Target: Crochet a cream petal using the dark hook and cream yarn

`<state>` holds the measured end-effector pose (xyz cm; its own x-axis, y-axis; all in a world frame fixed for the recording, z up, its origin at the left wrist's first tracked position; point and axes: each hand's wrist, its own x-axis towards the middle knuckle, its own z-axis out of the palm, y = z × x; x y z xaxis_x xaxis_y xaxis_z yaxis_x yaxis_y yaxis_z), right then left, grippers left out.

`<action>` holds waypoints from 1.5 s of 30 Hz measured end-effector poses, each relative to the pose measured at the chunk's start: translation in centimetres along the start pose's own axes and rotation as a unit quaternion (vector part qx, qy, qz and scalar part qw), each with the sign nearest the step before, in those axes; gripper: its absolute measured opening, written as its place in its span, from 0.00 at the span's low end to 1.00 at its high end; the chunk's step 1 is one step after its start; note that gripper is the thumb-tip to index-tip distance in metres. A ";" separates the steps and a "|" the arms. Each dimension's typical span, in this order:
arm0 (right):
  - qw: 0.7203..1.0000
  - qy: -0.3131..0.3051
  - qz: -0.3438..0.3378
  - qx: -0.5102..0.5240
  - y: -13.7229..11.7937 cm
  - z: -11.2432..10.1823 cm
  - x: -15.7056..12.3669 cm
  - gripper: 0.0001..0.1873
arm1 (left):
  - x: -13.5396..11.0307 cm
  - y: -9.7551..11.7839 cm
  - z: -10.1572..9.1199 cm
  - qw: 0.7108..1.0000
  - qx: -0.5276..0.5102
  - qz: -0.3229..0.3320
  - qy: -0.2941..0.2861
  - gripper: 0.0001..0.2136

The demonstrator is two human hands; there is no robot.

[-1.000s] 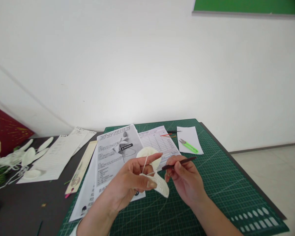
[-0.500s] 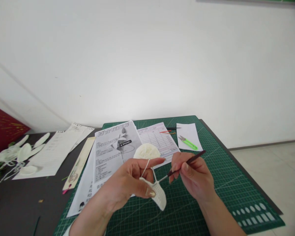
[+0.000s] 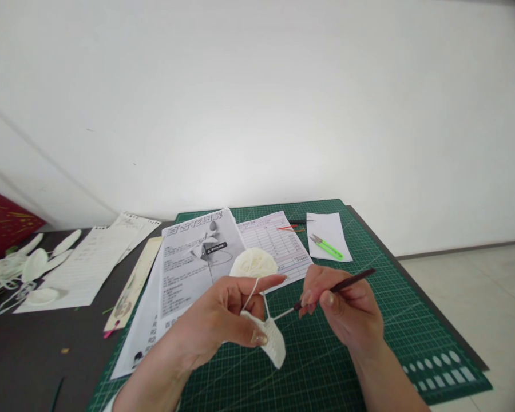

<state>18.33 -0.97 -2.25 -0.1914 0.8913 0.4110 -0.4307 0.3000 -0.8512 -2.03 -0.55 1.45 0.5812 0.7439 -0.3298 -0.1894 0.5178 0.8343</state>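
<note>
My left hand pinches a small cream crocheted piece between thumb and fingers, with a strand of yarn looped over the raised forefinger. My right hand grips a dark crochet hook; its metal tip points left to the top of the piece. Just behind my hands a cream ball of yarn rests on printed sheets. Both hands hover above a green cutting mat.
Green thread snips lie on a white slip at the mat's far edge, near a red and a dark stick. To the left on the dark table are paper sheets, a long strip, and white petal shapes with cord.
My right hand has drawn the hook out to the right, away from the piece, and a strand now stretches from the piece to its tip. The view has shifted slightly.
</note>
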 end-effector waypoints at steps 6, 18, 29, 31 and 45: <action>0.999 -0.011 -0.029 -0.022 0.0 0.1 0.0 0.07 | 0.0 0.1 0.0 1.000 0.012 -0.012 0.010 0.25; 0.896 -0.133 -0.221 -0.362 -0.6 1.8 -0.7 0.12 | 0.6 -0.3 0.1 0.946 0.271 0.063 0.168 0.05; 0.769 -0.164 -0.349 -0.510 1.0 1.4 -1.0 0.15 | 0.5 -0.6 0.6 0.880 0.334 0.178 0.288 0.06; 0.787 -0.151 -0.350 -0.485 1.4 1.1 -0.9 0.17 | 0.5 -0.8 0.8 0.891 0.278 0.195 0.301 0.05; 0.712 -0.097 -0.409 -0.562 0.9 2.1 -1.0 0.13 | 1.1 -1.5 1.2 0.939 -0.010 0.203 0.279 0.23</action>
<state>16.27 -2.25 -2.78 -0.4471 0.2303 0.8644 0.4896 0.8717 0.0210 -0.18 -1.06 0.36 -0.0455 0.9841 -0.1714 -0.3242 0.1478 0.9344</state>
